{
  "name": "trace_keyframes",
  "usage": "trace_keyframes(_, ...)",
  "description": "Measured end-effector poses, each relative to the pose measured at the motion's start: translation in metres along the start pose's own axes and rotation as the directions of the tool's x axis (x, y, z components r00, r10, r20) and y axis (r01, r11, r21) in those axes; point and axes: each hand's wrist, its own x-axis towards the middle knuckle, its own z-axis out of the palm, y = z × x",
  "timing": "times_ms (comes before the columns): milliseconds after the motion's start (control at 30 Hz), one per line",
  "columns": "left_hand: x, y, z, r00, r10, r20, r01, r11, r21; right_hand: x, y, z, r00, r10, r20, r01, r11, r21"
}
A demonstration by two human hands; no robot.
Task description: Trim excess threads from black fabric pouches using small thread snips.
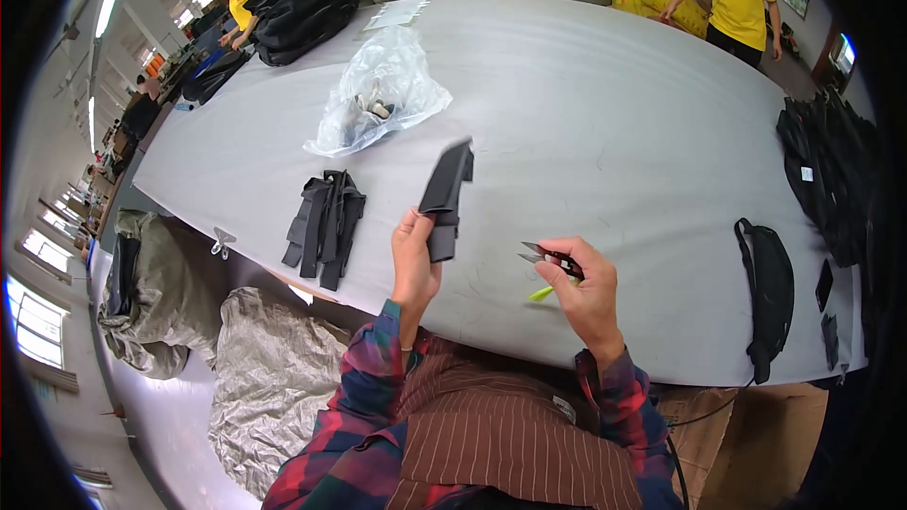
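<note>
Raised over the grey-covered table [567,161], my left hand [416,263] grips a folded black fabric strap [442,191] that stands upright between thumb and fingers. To its right, my right hand [588,295] is closed around small thread snips [561,261]. Their pointed blades are slightly apart and face the strap without touching it. A yellow-green strip [540,294] shows just under the right hand; whether it belongs to the snips I cannot tell. Left of my left hand lies a loose pile of similar black straps [326,227].
Beyond the straps sits a clear plastic bag [387,85] with small pieces inside. A black waist bag [770,293], a phone [825,285] and heaped black bags [822,170] lie at right. A metal clip [222,242] grips the left edge. Two people in yellow shirts stand across the table.
</note>
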Motion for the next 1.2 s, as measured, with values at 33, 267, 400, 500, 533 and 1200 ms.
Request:
trace_keyframes(33, -0.008, -0.006, 0.001, 0.999, -0.037, 0.024, 0.038, 0.998, -0.051, -0.002, 0.002, 0.003, 1.000, 0.008, -0.001, -0.008, 1.000, -0.004)
trace_keyframes(267, -0.048, -0.023, 0.020, 0.986, -0.135, 0.098, 0.130, 0.990, 0.055, -0.005, 0.005, 0.023, 0.987, -0.034, 0.155, 0.049, 0.994, -0.096)
trace_keyframes(400, -0.053, -0.032, 0.017, 0.965, -0.144, 0.220, 0.128, 0.988, 0.083, -0.007, 0.018, 0.027, 0.996, 0.050, 0.072, -0.053, 0.998, 0.037)
trace_keyframes(500, -0.054, -0.037, 0.014, 0.946, -0.171, 0.276, 0.168, 0.985, 0.033, -0.009, 0.025, 0.026, 0.997, 0.045, 0.068, -0.050, 0.996, 0.079)
trace_keyframes(533, -0.053, -0.037, 0.014, 0.938, -0.186, 0.292, 0.197, 0.980, -0.009, -0.010, 0.025, 0.026, 0.996, 0.060, 0.065, -0.067, 0.993, 0.099)
trace_keyframes(1200, -0.043, -0.022, 0.014, 0.917, 0.006, 0.400, -0.202, 0.870, 0.449, -0.001, 0.001, 0.006, 0.983, -0.097, 0.158, 0.126, 0.974, -0.188)
